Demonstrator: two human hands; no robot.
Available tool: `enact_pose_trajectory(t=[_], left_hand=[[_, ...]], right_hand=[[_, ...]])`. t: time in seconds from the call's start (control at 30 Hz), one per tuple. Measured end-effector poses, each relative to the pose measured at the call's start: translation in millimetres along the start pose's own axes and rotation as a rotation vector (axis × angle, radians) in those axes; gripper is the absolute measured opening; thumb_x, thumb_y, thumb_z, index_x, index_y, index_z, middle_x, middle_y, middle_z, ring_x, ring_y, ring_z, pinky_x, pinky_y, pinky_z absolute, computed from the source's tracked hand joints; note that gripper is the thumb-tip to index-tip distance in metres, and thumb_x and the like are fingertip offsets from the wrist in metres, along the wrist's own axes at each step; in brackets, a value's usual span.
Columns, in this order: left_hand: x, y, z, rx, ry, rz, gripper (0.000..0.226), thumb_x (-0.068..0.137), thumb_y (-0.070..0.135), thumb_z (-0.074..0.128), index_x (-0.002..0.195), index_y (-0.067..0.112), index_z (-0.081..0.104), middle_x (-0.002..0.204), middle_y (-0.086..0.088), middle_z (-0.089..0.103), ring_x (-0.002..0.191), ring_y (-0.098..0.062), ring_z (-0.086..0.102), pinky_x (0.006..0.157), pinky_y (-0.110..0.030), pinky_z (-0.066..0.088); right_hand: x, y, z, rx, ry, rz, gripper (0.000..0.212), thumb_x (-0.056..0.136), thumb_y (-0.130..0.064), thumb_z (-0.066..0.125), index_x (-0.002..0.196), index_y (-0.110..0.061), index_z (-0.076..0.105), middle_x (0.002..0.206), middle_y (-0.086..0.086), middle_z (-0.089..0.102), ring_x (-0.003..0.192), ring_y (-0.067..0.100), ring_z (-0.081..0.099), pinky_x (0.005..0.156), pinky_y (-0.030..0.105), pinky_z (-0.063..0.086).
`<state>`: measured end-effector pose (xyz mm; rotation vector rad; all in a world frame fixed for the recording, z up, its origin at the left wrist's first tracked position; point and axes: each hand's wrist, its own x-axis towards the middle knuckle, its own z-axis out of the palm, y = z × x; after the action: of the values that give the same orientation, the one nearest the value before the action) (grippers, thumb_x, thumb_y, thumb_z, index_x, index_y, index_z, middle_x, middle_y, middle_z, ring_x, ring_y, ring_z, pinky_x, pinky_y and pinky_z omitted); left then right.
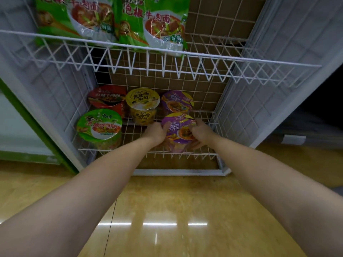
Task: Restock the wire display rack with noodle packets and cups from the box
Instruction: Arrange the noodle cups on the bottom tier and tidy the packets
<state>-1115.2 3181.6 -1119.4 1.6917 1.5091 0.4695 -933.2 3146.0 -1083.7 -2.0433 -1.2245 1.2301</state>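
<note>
A purple noodle cup (179, 131) stands at the front right of the white wire rack's bottom shelf (130, 152). My left hand (156, 131) grips its left side and my right hand (200, 133) grips its right side, fingers curled round the rim. Behind it sits a second purple cup (177, 102). A yellow cup (142, 105) stands in the middle, a red cup (106, 99) at the back left and a green cup (100, 127) at the front left. Green noodle packets (111, 21) lean on the upper shelf (167, 61). The box is out of view.
The rack's wire side panels (259, 86) close in the shelf on both sides. A gap lies between the green cup and the purple cup at the shelf front. Glossy yellow floor (167, 210) stretches below. A green-edged white cabinet (18, 127) stands at the left.
</note>
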Motion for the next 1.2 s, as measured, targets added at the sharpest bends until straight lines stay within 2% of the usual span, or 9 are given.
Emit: enact_pose_trajectory(t=[0.13,0.3,0.47,0.6,0.73,0.8,0.9,1.03,1.2], left_hand=[[-7.1,12.5,7.8,0.029,-0.081,0.037,0.060,0.103,0.060,0.032,0.111,0.013,0.067,0.110,-0.008,0.071,0.098,-0.025,0.066,0.090,-0.037,0.051],[-12.4,30.7,9.5,-0.005,-0.071,0.115,0.051,0.102,0.054,0.045,0.138,0.018,0.054,0.131,-0.001,0.062,0.120,-0.022,0.059,0.096,-0.033,0.046],[-6.2,37.5,12.0,-0.147,-0.085,0.122,0.042,0.098,0.039,0.062,0.135,0.021,0.055,0.132,0.000,0.063,0.120,-0.019,0.060,0.104,-0.041,0.049],[-7.1,46.4,25.6,-0.161,-0.094,0.191,0.047,0.095,0.025,0.068,0.139,0.021,0.053,0.139,0.000,0.059,0.129,-0.018,0.054,0.100,-0.031,0.042],[-0.9,53.1,39.2,-0.141,0.032,0.181,0.047,0.094,0.024,0.068,0.138,0.022,0.053,0.134,-0.001,0.061,0.125,-0.022,0.057,0.106,-0.046,0.048],[1.7,59.0,46.6,-0.129,0.111,0.194,0.038,0.093,0.022,0.069,0.129,0.021,0.057,0.124,0.001,0.064,0.119,-0.022,0.060,0.102,-0.045,0.051],[2.2,69.9,62.6,-0.138,0.108,0.270,0.030,0.094,0.012,0.066,0.123,0.020,0.060,0.110,0.006,0.063,0.111,-0.017,0.062,0.095,-0.033,0.051],[6.0,72.9,79.4,-0.118,0.029,0.326,0.042,0.096,0.005,0.060,0.133,0.024,0.055,0.128,0.006,0.063,0.119,-0.006,0.054,0.092,-0.023,0.041],[17.0,64.6,86.4,-0.049,0.062,0.270,0.053,0.094,0.000,0.058,0.141,0.022,0.049,0.138,-0.002,0.058,0.130,-0.019,0.053,0.099,-0.028,0.044]], right_hand=[[-2.9,2.3,-17.1,0.013,0.014,0.081,0.042,0.105,-0.030,0.050,0.145,-0.024,0.039,0.133,0.018,0.053,0.093,0.040,0.069,0.063,0.046,0.063],[-1.9,12.8,-31.0,0.119,0.038,0.141,0.040,0.104,-0.028,0.054,0.141,-0.017,0.043,0.129,0.019,0.056,0.087,0.038,0.072,0.069,0.048,0.064],[6.6,16.8,-32.9,0.268,0.218,0.115,0.031,0.103,-0.021,0.051,0.134,-0.019,0.049,0.130,0.018,0.056,0.097,0.042,0.067,0.064,0.056,0.062],[13.4,26.9,-35.1,0.375,0.299,0.130,0.033,0.104,-0.020,0.050,0.136,-0.017,0.050,0.127,0.018,0.059,0.093,0.040,0.069,0.057,0.050,0.062],[22.6,35.6,-33.7,0.493,0.375,0.154,0.033,0.104,-0.024,0.047,0.136,-0.017,0.050,0.124,0.017,0.061,0.091,0.039,0.071,0.052,0.044,0.061],[27.7,38.9,-32.4,0.513,0.462,0.168,0.034,0.103,-0.031,0.047,0.134,-0.018,0.051,0.123,0.015,0.062,0.094,0.039,0.070,0.060,0.048,0.063],[45.5,50.1,-33.8,0.529,0.594,0.185,0.045,0.097,-0.039,0.051,0.138,-0.021,0.050,0.130,0.015,0.061,0.103,0.040,0.068,0.081,0.055,0.060],[38.5,43.7,-34.4,0.593,0.614,0.180,0.057,0.083,-0.043,0.066,0.131,-0.013,0.058,0.122,0.011,0.067,0.106,0.031,0.067,0.093,0.044,0.056],[48.8,42.8,-28.4,0.604,0.475,0.023,0.031,0.083,-0.021,0.075,0.113,-0.018,0.067,0.116,0.007,0.069,0.105,0.025,0.062,0.096,0.034,0.049]])
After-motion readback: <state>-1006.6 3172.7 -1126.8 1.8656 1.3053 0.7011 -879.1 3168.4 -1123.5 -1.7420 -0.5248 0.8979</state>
